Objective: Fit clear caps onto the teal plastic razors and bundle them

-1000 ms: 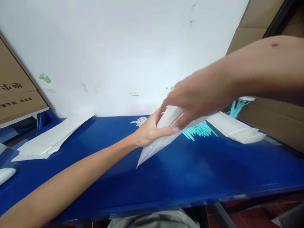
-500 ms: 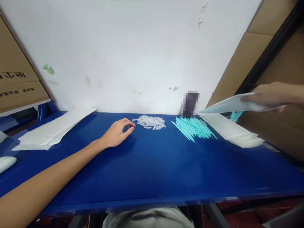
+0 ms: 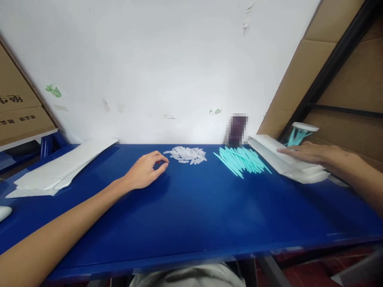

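Note:
My left hand [image 3: 146, 170] rests on the blue table [image 3: 179, 215], fingers loosely curled, with a gap to the thumb and nothing held. Just beyond its fingertips lies a pile of small whitish translucent pieces [image 3: 187, 154]. My right hand [image 3: 312, 153] lies with outstretched fingers on a stack of flat white sleeves or sheets [image 3: 287, 161] at the right; its thumb is hard to make out. To the left of that stack is a heap of thin turquoise sticks [image 3: 243, 160].
A lidded clear jar [image 3: 299, 134] of turquoise sticks stands behind my right hand. More white sleeves or sheets [image 3: 60, 167] lie at the left. A pixelated dark object [image 3: 237, 129] leans by the white wall [image 3: 167, 59]. Cardboard [image 3: 24, 107] borders the left; a white rounded object [image 3: 4, 212] sits near it.
My right hand has come down onto the right stack; the white sleeve or sheet it held raised is now down there. The jar has come into sight. My left hand stays put.

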A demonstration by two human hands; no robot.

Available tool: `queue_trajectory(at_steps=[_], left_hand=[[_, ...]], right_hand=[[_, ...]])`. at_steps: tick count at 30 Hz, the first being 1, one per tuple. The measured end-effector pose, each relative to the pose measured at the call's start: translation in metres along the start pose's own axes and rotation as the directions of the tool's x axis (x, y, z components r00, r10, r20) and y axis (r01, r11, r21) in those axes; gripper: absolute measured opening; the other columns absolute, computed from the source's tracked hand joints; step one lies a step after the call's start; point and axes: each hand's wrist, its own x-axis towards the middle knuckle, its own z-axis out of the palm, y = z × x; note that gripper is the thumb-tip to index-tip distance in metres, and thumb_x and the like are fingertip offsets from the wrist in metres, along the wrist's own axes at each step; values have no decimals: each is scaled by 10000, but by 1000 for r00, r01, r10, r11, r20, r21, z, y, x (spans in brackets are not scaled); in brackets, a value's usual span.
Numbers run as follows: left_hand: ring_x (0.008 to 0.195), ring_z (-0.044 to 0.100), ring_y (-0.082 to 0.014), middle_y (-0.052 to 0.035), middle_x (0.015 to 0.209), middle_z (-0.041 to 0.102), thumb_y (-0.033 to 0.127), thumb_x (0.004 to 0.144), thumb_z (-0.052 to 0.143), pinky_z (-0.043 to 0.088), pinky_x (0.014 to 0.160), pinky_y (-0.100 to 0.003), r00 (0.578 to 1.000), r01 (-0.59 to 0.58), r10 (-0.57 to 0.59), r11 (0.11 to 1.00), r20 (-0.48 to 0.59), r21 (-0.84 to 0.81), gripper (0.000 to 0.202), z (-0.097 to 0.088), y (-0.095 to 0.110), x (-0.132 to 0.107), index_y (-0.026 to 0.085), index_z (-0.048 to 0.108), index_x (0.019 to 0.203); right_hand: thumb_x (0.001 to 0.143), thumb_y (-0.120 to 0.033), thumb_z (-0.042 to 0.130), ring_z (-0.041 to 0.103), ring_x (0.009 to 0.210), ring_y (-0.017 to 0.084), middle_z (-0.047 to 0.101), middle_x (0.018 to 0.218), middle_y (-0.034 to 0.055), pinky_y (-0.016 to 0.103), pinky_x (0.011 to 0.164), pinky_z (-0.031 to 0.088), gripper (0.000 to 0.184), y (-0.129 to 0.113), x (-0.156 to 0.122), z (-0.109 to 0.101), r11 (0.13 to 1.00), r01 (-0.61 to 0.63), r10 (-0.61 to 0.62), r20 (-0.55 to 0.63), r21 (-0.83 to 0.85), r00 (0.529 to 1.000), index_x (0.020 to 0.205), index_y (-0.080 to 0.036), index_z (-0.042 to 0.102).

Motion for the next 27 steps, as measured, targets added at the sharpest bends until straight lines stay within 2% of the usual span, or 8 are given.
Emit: queue_trajectory(at_steps=[3,7,10,14,16,18,23,27], left_hand=[[949,628,-235,-65,1097,672,485,969,442,483,821,-365,1000,7,-7,1000,-9,18,389,0,2,0,222,720,1041],[892,642,-233,-60,1025,698,466,971,412,477,772,-358,1000,25,-27,994,16,107,399,-1,0,-2,215,717,1029],[908,657,-259,-69,1020,713,459,965,395,481,780,-377,998,62,-61,963,-13,263,411,-15,-19,-4,211,708,1065],[1068,626,-346,-136,1114,691,486,939,379,490,862,-431,968,238,-171,853,-182,465,481,-44,-66,-10,175,701,1116],[1072,624,-359,-151,1131,683,481,930,371,495,856,-440,939,336,-249,811,-236,480,490,-54,-82,-12,170,701,1117],[1027,643,-343,-142,1119,693,464,924,376,498,834,-428,924,378,-301,810,-235,449,468,-56,-88,-12,172,701,1091],[908,677,-293,-78,1008,737,467,936,400,481,761,-379,956,293,-272,884,-108,366,431,-38,-60,-8,202,711,1073],[853,679,-239,-52,998,744,444,969,409,469,748,-342,995,78,-91,956,34,284,398,-21,-27,-9,208,710,1080]], right_hand=[[942,-628,415,609,1050,412,621,1231,303,523,802,410,634,-21,3,-12,993,86,-83,-46,76,996,1186,-123,711],[998,-499,374,588,1045,261,657,1145,202,364,883,406,490,-72,-2,-17,918,330,-292,-189,218,938,1060,-112,668],[1003,-508,321,599,950,232,666,1104,160,333,819,428,484,-115,-14,-11,865,409,-330,-283,290,900,998,-139,635],[944,-595,385,626,837,258,708,947,107,339,682,404,480,-154,-33,0,832,498,-473,-158,244,867,944,-197,652],[915,-656,386,637,828,284,713,924,128,351,666,394,541,-163,-40,4,849,501,-497,-71,167,865,962,-187,653],[886,-716,381,643,820,303,715,903,146,377,687,401,609,-164,-44,9,859,498,-501,-7,117,865,955,-171,646],[866,-748,387,650,801,316,697,746,95,500,889,375,637,-159,-49,19,826,548,-562,114,128,819,988,-167,619],[880,-711,393,660,890,348,711,816,131,453,853,413,642,-160,-57,23,840,528,-541,124,128,832,1080,-146,624]])
